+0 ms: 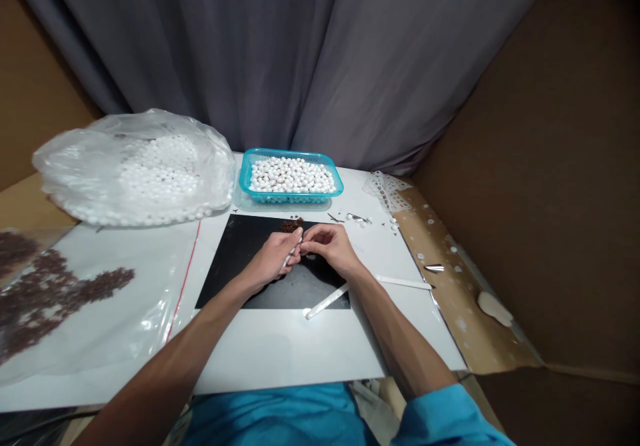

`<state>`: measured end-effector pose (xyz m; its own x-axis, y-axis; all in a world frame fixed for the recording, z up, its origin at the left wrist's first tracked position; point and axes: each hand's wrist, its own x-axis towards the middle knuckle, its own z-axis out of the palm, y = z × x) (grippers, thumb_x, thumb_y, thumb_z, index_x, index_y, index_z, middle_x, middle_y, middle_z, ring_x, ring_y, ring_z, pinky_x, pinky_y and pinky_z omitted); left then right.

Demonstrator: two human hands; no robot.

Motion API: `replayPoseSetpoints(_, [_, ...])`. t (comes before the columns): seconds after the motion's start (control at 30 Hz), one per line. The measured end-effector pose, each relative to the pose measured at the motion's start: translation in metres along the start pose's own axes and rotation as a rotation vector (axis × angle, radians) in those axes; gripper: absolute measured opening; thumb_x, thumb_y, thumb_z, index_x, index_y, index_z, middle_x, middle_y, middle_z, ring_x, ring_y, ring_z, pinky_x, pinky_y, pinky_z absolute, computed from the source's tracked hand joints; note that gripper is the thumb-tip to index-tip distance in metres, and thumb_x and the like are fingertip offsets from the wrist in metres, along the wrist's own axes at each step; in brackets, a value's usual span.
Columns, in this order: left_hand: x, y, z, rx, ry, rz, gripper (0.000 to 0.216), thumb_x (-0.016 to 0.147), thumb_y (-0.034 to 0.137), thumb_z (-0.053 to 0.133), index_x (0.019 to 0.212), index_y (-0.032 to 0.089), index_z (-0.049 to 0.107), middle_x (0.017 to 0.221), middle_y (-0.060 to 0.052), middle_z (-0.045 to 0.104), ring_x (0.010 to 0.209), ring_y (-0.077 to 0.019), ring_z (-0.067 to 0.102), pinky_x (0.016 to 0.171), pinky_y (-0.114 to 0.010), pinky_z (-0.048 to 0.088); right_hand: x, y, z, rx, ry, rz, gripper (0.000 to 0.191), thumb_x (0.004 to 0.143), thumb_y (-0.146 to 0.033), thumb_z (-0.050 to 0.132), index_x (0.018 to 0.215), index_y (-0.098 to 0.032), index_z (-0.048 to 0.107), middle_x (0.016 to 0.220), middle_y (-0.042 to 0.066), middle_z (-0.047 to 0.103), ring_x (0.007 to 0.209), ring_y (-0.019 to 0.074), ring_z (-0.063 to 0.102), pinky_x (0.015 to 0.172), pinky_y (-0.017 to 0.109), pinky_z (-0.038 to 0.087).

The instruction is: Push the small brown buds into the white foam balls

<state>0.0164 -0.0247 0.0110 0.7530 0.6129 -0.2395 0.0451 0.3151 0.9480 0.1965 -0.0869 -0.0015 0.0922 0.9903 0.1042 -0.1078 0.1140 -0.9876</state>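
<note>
My left hand (276,257) and my right hand (330,246) meet over a black mat (235,266) on the white table. The left hand's fingers are closed around a thin white stick (290,257). The right hand's fingers are pinched together at the stick's top end, on something too small to make out. A small heap of brown bits (292,225) lies on the mat just beyond the fingertips. Behind it stands a turquoise basket (291,195) filled with white beads.
A big clear bag of white beads (145,169) lies at the back left. A plastic bag with brown pieces (45,293) is at the left. White sticks (327,301) lie near my right forearm. Cardboard walls rise at the right, a grey curtain behind.
</note>
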Motion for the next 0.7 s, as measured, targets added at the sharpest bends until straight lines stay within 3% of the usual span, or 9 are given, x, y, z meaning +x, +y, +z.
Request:
replayPoseSetpoints(0.3, [0.0016, -0.0084, 0.0011, 0.057, -0.012, 0.031, 0.063, 0.094, 0.078, 0.049, 0.073, 0.019, 0.049, 0.059, 0.004, 0.039, 0.041, -0.0052, 0.028, 0.036, -0.018, 0.017, -0.0002, 0.0053, -0.0029, -0.031, 0.029, 0.011, 0.029, 0.071, -0.035, 0.095, 0.083, -0.015, 0.078, 0.077, 0.006, 0.079, 0.069, 0.0184, 0.075, 0.07, 0.028, 0.06])
replayPoseSetpoints(0.7, [0.0028, -0.0079, 0.0011, 0.091, -0.012, 0.073, 0.062, 0.096, 0.075, 0.05, 0.072, 0.018, 0.049, 0.061, 0.004, 0.04, 0.043, -0.0048, 0.031, 0.039, -0.018, 0.021, -0.0005, 0.0032, -0.0012, -0.035, 0.054, 0.031, 0.032, 0.071, -0.04, 0.095, 0.081, -0.015, 0.078, 0.076, 0.006, 0.079, 0.067, 0.0195, 0.075, 0.069, 0.03, 0.062])
